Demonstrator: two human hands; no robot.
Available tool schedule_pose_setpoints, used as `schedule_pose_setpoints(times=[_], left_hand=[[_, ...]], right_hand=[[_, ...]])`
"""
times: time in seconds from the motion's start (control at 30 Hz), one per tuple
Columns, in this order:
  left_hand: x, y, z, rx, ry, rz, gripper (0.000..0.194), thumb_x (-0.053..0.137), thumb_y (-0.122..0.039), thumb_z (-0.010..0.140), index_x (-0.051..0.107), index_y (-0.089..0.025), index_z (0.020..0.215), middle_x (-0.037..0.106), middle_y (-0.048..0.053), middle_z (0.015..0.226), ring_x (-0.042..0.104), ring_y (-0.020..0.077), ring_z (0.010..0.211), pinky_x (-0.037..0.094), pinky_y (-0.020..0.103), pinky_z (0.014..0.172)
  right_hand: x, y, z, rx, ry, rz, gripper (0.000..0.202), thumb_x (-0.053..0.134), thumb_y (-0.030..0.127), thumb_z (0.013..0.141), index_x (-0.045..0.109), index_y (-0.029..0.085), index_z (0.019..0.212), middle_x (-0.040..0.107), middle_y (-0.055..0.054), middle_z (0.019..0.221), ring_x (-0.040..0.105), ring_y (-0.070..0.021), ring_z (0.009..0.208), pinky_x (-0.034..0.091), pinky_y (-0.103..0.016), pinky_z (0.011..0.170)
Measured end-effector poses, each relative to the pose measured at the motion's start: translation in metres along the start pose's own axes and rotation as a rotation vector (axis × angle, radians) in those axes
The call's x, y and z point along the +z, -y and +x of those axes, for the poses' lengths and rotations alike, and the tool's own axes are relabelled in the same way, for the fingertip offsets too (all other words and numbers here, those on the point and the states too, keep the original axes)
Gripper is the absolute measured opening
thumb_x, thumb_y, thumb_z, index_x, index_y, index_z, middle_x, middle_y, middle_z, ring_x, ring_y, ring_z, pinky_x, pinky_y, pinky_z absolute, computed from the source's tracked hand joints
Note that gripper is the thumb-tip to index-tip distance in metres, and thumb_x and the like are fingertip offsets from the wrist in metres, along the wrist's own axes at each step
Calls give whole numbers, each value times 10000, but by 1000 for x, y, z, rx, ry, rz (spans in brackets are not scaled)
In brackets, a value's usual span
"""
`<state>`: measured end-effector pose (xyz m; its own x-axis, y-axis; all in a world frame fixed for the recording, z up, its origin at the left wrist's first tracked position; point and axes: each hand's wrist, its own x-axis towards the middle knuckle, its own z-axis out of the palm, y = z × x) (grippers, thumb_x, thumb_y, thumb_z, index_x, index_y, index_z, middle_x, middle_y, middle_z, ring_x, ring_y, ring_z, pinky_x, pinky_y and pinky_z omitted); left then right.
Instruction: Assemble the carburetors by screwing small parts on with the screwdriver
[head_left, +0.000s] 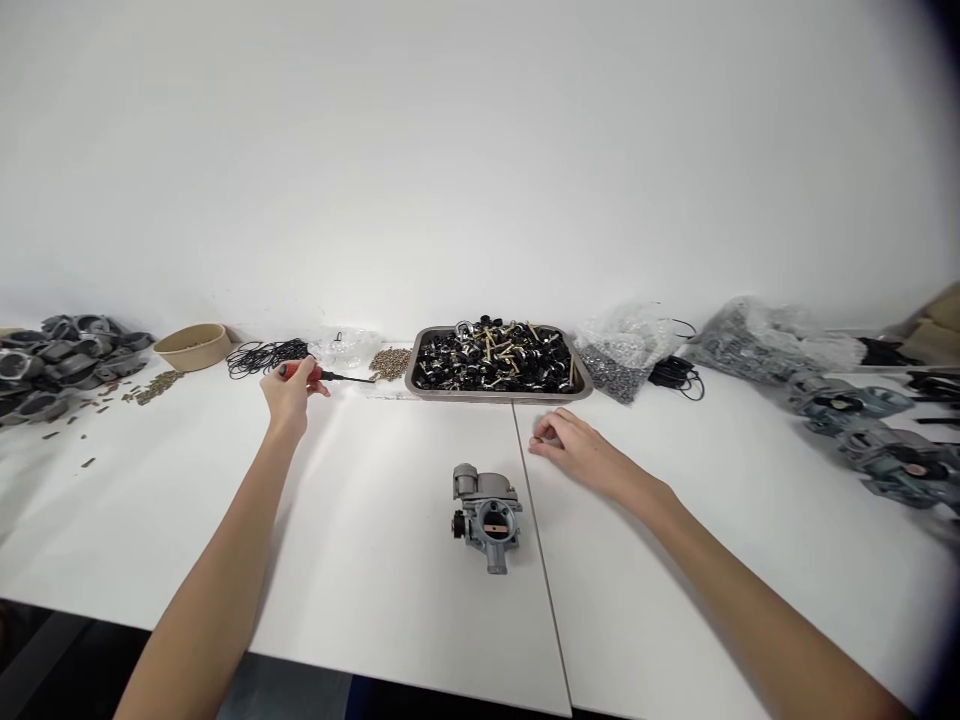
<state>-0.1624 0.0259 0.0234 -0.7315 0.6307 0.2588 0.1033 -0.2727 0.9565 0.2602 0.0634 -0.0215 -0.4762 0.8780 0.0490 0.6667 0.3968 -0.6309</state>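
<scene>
My left hand (289, 395) is closed round the red handle of a screwdriver (330, 376). The screwdriver's dark shaft points right, its tip by a small pile of brass screws (391, 363). My right hand (570, 445) hovers over or rests on the table in front of the tray, thumb and fingers curled together; anything between the fingertips is too small to make out. A grey metal carburetor (489, 520) sits on the white table between my forearms, touched by neither hand. Its round bore, with a copper-coloured strip across it, faces me.
A metal tray (499, 396) heaped with small black and brass parts stands by the wall. Leftward lie black rubber rings (266, 357), a tan bowl (193, 347) and grey castings (71, 360). Plastic bags of parts (622, 355) and more carburetors (900, 450) are on the right.
</scene>
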Motion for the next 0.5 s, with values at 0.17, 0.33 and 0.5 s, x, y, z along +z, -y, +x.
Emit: schedule_pose_setpoints(times=[0.17,0.33,0.5], left_hand=[[1,-1,0,-15,-5,-2,217,730,-265,594,594,-109,659,602,12,606,537,126,381,492,296,415],[1,-1,1,-15,-11,-13,212,730,-251,579,593,-107,652,612,25,603,537,133,372,492,303,402],[1,-2,0,-13,-7,-8,202,725,-247,569,587,-113,632,611,23,597,535,129,376,485,293,392]], right_hand=[[-11,13,-1,14,74,226,169,643,356,795,578,202,823,609,-22,785,578,-179,693,412,-302,610],[-23,45,-11,-23,190,734,297,728,391,787,639,164,956,630,-23,751,589,-141,623,461,-307,626],[-18,75,-24,-4,276,951,249,748,360,784,631,165,887,673,-39,717,654,-185,669,517,-347,665]])
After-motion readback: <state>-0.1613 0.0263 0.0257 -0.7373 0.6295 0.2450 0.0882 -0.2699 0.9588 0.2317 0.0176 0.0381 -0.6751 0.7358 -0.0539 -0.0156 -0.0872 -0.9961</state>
